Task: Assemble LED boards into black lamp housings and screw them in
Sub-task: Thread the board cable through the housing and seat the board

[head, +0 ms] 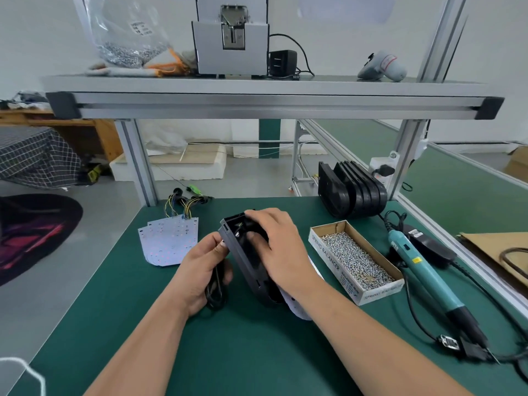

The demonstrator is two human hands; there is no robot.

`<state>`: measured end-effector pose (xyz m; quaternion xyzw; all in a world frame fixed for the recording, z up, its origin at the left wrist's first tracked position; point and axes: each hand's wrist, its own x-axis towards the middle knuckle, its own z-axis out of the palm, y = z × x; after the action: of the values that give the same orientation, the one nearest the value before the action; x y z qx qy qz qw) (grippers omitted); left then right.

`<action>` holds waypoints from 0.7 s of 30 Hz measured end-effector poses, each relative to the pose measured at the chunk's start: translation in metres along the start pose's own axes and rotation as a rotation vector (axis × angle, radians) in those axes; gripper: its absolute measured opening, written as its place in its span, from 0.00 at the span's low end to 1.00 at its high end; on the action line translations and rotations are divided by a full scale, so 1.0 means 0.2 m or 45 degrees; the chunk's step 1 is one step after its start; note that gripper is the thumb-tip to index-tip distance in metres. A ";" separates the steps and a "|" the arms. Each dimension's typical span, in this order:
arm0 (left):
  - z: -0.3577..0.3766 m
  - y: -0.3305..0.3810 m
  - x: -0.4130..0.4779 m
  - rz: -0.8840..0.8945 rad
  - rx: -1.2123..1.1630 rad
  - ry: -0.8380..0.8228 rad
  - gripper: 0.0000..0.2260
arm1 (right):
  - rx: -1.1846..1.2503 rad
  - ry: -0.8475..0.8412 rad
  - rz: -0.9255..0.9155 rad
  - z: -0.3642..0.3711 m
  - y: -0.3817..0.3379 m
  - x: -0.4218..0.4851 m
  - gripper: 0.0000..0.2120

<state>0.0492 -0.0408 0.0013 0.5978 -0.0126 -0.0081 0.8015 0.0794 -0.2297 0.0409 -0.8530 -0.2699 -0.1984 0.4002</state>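
A black lamp housing [245, 258] stands tilted on its side at the middle of the green table. My right hand [278, 247] grips it from the top and right, with fingers curled over the far end and into its hollow. My left hand [201, 268] pinches the housing's left wall and holds a black cable loop [216, 292] beneath it. A white LED board [297, 305] lies partly hidden under the housing and my right wrist. More LED boards [168, 241] with yellow and blue wires lie stacked to the left.
A cardboard box of screws [355, 260] sits right of the housing. Beyond it lies a teal electric screwdriver [428, 274] with its cable. Several black housings [353, 194] stand stacked at the back right. An aluminium shelf [271, 102] spans overhead.
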 end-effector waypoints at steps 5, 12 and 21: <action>0.02 0.00 0.00 0.052 -0.219 -0.068 0.22 | 0.091 0.011 0.076 0.03 0.02 0.03 0.17; 0.03 0.01 -0.01 0.049 -0.195 -0.115 0.23 | 0.207 -0.021 0.084 0.02 0.01 0.01 0.13; 0.04 0.02 -0.03 0.076 -0.314 -0.159 0.30 | 0.527 -0.013 0.178 0.01 -0.04 0.03 0.10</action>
<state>0.0436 -0.0466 0.0074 0.4925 -0.0792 -0.0228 0.8664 0.0781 -0.2227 0.0480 -0.7702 -0.2470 -0.1062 0.5784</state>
